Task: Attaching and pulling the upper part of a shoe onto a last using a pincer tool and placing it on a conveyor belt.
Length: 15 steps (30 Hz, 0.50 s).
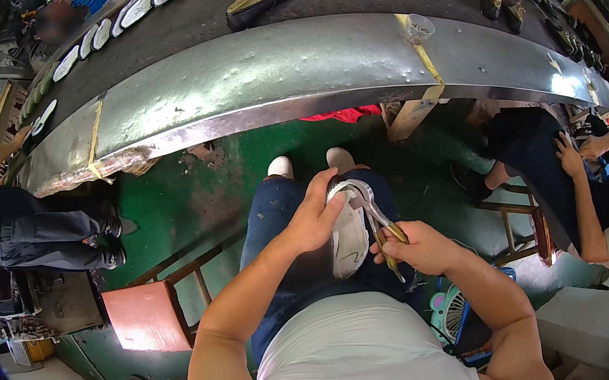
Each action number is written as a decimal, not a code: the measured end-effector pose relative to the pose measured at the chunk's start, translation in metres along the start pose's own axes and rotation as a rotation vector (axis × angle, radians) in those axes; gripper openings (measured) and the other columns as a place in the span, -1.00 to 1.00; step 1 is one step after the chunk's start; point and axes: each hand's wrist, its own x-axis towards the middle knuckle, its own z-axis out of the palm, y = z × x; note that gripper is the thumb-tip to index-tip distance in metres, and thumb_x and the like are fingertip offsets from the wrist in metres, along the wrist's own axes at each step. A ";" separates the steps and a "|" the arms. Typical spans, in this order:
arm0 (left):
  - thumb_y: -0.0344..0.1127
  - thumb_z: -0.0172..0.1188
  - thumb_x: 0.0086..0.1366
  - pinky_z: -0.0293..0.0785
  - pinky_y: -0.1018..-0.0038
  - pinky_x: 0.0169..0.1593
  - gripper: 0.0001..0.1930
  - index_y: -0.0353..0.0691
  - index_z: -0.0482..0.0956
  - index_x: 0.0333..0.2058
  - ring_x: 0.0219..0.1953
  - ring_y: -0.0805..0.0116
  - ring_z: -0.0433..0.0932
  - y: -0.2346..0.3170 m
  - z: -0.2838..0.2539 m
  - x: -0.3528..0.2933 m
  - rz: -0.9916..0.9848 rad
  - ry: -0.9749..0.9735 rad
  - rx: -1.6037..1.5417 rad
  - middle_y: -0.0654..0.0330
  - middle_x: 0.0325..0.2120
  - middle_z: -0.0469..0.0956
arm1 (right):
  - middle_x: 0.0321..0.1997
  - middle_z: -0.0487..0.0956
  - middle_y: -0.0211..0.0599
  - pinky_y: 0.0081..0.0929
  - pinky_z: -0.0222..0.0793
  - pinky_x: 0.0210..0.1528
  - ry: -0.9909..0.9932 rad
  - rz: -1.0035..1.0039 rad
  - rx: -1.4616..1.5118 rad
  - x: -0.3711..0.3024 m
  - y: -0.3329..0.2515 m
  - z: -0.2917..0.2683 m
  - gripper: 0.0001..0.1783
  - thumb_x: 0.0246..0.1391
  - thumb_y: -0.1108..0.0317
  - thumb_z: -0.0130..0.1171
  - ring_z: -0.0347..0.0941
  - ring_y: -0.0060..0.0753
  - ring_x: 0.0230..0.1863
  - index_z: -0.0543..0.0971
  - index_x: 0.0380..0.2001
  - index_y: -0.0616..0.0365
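My left hand (313, 216) grips a shoe (350, 244) near its dark toe end, thumb pressed on top. The shoe's whitish underside faces up over my lap. My right hand (421, 247) is closed round the handles of a pair of pincers (370, 208) with yellowish grips. Their curved metal jaws sit against the shoe's edge near the toe, beside my left thumb. Whether the jaws are biting on material cannot be made out.
A bench with a dented metal edge (229, 84) curves across in front of me. On its dark surface (170, 46) stand a shoe (257, 2) and a row of white soles (137, 10). Stools flank me, one with a reddish seat (146, 317). People work at both sides; a green fan (452, 309) stands by my right elbow.
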 end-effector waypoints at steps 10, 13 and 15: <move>-0.23 0.06 0.47 0.41 0.47 0.09 -0.55 -0.22 0.29 0.25 -0.03 0.42 0.48 -0.043 0.001 0.018 -0.074 0.048 -0.154 0.16 -0.08 0.52 | -0.45 0.61 -0.10 -0.30 0.49 -0.36 0.225 -0.154 -0.508 0.070 0.051 -0.008 -0.75 0.27 0.26 0.12 0.59 -0.21 -0.45 0.51 -0.26 0.29; -0.31 0.09 0.44 0.42 0.55 0.01 -0.54 -0.16 0.30 0.27 -0.10 0.51 0.46 -0.057 -0.011 0.020 -0.237 0.032 -0.321 0.25 -0.09 0.52 | -0.31 0.61 0.13 -0.04 0.48 -0.19 0.507 -0.522 -0.699 0.101 0.074 0.002 -0.71 0.23 0.26 0.17 0.56 0.24 -0.25 0.53 -0.16 0.31; -0.34 0.10 0.42 0.43 0.57 -0.04 -0.49 -0.14 0.26 0.30 -0.12 0.52 0.46 -0.062 -0.029 0.022 -0.242 -0.085 -0.263 0.26 -0.08 0.51 | -0.30 0.61 0.13 -0.05 0.48 -0.19 0.503 -0.482 -0.696 0.102 0.075 -0.001 -0.71 0.23 0.27 0.16 0.56 0.24 -0.24 0.53 -0.15 0.31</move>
